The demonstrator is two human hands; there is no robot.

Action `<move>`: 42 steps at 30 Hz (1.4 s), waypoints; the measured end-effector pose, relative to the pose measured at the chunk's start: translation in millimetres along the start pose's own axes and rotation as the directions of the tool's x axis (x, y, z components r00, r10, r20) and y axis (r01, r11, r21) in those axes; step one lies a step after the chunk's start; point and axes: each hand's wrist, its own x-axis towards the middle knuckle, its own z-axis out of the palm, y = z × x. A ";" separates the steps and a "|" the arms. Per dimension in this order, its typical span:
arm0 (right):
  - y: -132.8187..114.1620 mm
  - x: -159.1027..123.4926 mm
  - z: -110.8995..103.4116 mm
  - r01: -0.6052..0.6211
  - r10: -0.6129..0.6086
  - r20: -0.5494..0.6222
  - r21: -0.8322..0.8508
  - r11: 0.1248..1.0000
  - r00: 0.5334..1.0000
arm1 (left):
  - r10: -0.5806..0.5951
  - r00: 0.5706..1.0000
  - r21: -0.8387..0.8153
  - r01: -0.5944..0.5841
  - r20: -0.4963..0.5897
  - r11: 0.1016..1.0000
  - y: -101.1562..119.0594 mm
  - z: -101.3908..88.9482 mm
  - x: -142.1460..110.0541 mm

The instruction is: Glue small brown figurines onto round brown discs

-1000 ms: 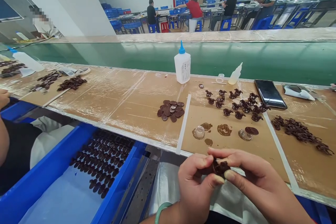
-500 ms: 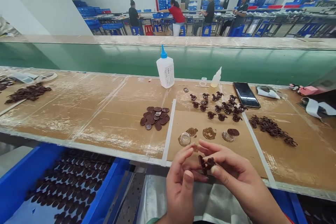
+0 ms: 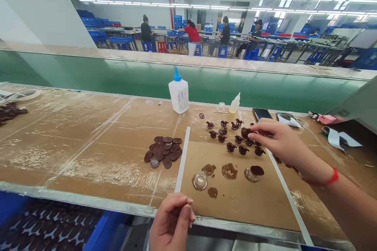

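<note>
Brown board-topped workbench (image 3: 97,157): little room for a slip

Strip lights run over a wide workshop, and a green belt (image 3: 138,80) lies behind the bench. The right hand (image 3: 272,139) pinches a small dark-brown piece with a flat oval face (image 3: 245,132) between thumb and fingertips, among a cluster of dark-brown horse-shaped figurines (image 3: 231,148). Crowding looks like the main hazard: a knuckle dipping or a wide swing of the wrist could topple neighbours. The fingers partly cover the piece, so I cannot tell whether it touches any of them. Should its parts be joined by something not yet set, a hard squeeze or sideways drag might shift them.

The left hand (image 3: 172,223) is near the bench's front edge, fingers curled and thumb drawn in; nothing shows between the tips, but its palm is hidden, so I cannot tell if it holds anything. Reaching forward carelessly, it might knock the clear round dish (image 3: 200,180) or brush the wet-looking brown patches (image 3: 229,171), smearing whatever they are. A second clear round dish (image 3: 251,175) has a flat dark-brown oval disc (image 3: 257,170) overhanging its rim, which a passing sleeve or wrist could tip.
</note>
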 end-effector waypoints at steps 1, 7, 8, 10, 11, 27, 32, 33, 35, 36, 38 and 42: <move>3.7 15.8 6.3 0.009 -0.007 0.053 -0.043 0.999 0.999 | 0.027 0.999 0.007 -0.027 0.026 1.000 -1.4 -2.7 4.0; 12.3 63.4 42.5 -0.015 0.110 0.300 -0.301 0.954 0.947 | 0.097 0.995 0.029 -0.097 0.008 0.995 -10.1 -23.5 20.6; 12.0 65.6 45.4 -0.019 0.132 0.325 -0.327 0.945 0.936 | 0.096 0.995 0.033 -0.095 -0.015 0.995 -10.7 -25.6 22.1; 11.1 67.3 49.4 -0.030 0.170 0.360 -0.364 0.931 0.917 | 0.085 0.995 0.038 -0.083 -0.054 0.996 -11.3 -28.3 24.4; 10.8 67.2 50.9 -0.036 0.186 0.371 -0.375 0.926 0.910 | 0.078 0.995 0.040 -0.076 -0.066 0.996 -11.3 -29.0 25.3; 29.0 42.5 8.3 -0.179 0.184 0.021 -0.147 0.973 0.983 | 0.040 0.992 0.252 -0.009 -0.122 0.968 -10.8 -45.2 34.4; 65.1 -33.5 -28.9 -0.306 0.283 -0.218 -0.081 0.949 0.934 | 0.097 0.986 0.593 -0.160 0.137 0.789 4.4 -69.1 72.7; 76.2 -50.1 -28.7 -0.324 0.299 -0.241 -0.071 0.943 0.923 | 0.111 0.971 0.644 -0.223 0.211 0.732 7.5 -69.7 82.6; 99.4 -80.0 -22.0 -0.286 0.265 -0.230 -0.061 0.956 0.936 | 0.105 0.926 0.705 -0.346 0.362 0.620 12.4 -65.1 101.6; 110.4 -92.7 -16.6 -0.273 0.253 -0.222 -0.063 0.960 0.942 | 0.092 0.904 0.720 -0.392 0.418 0.573 13.8 -60.6 109.9; 128.7 -112.7 -5.3 -0.264 0.239 -0.233 -0.084 0.961 0.943 | 0.060 0.867 0.748 -0.460 0.495 0.478 14.3 -49.6 123.3; 145.2 -130.8 10.3 -0.243 0.189 -0.292 -0.161 0.956 0.937 | 0.025 0.810 0.783 -0.574 0.586 0.240 7.0 -32.0 138.2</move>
